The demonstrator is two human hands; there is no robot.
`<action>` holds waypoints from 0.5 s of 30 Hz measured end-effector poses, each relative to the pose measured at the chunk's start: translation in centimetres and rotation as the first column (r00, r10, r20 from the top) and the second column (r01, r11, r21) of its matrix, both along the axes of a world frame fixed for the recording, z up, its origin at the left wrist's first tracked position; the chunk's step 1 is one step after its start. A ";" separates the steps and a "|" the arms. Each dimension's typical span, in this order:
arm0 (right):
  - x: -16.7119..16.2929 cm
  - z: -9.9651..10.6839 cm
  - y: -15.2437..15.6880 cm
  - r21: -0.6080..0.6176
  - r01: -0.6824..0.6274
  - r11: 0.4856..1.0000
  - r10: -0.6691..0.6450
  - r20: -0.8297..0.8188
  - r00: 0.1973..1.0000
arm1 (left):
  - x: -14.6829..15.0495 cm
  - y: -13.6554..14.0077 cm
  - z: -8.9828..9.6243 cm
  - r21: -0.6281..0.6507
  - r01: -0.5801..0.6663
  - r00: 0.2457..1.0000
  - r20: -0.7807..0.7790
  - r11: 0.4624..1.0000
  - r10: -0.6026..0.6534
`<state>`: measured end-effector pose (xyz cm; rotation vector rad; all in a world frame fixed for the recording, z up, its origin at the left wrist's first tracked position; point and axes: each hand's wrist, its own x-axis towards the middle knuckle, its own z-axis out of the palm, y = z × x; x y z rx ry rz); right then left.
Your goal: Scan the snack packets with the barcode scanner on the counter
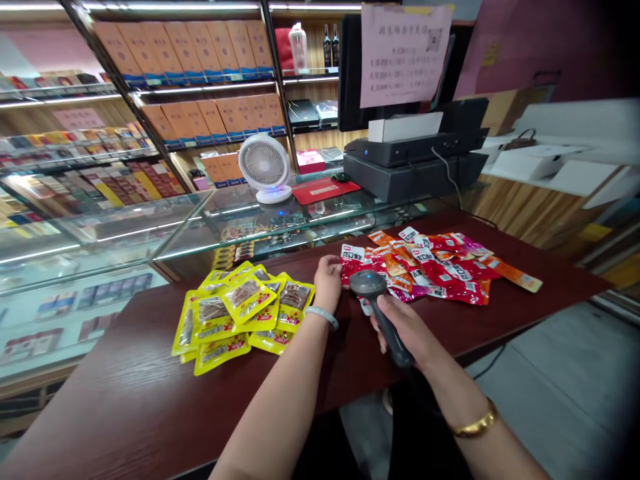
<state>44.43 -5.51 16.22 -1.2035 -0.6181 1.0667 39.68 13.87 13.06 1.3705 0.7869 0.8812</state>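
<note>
My right hand (405, 327) is wrapped round a dark grey barcode scanner (389, 327), its head pointing away from me over the table. Just left of it, my left hand (329, 280) pinches the edge of a red snack packet (351, 263) with a white label. Behind and to the right lies a heap of red, orange and purple snack packets (440, 263). Yellow snack packets (245, 300) with dark strips inside are piled left of my left forearm. All of these are on a dark red-brown table (125, 393).
A glass display counter (225, 217) borders the table's far side, with a white fan (265, 167), a red mat (325, 191) and a mouse (341, 177) on it. A black cash drawer (415, 175) and a monitor with a paper sign (403, 57) stand at the back right.
</note>
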 end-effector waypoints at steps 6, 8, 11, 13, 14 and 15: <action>-0.3 1.0 0.2 -0.009 0.033 0.999 -0.033 0.013 0.999 | -0.5 0.5 0.6 -0.003 -0.147 0.988 0.040 0.989 0.147; -0.5 1.5 0.3 -0.013 0.018 1.000 -0.018 0.021 1.000 | -0.7 0.9 0.7 0.016 -0.176 0.984 0.016 0.984 0.176; -0.8 1.9 0.7 -0.031 0.016 0.999 -0.015 0.037 0.999 | -1.0 1.4 0.6 0.048 -0.187 0.982 -0.029 0.981 0.188; -0.7 1.8 1.0 -0.038 0.017 0.999 -0.016 0.040 0.999 | -1.2 1.7 0.3 0.054 -0.197 0.979 -0.043 0.979 0.199; -0.7 1.7 1.2 -0.039 0.013 0.999 -0.012 0.038 0.999 | -1.2 1.9 0.2 0.057 -0.204 0.977 -0.046 0.977 0.207; -0.6 1.5 1.4 -0.038 0.004 0.999 -0.003 0.034 0.999 | -1.3 2.1 0.0 0.065 -0.211 0.976 -0.048 0.975 0.214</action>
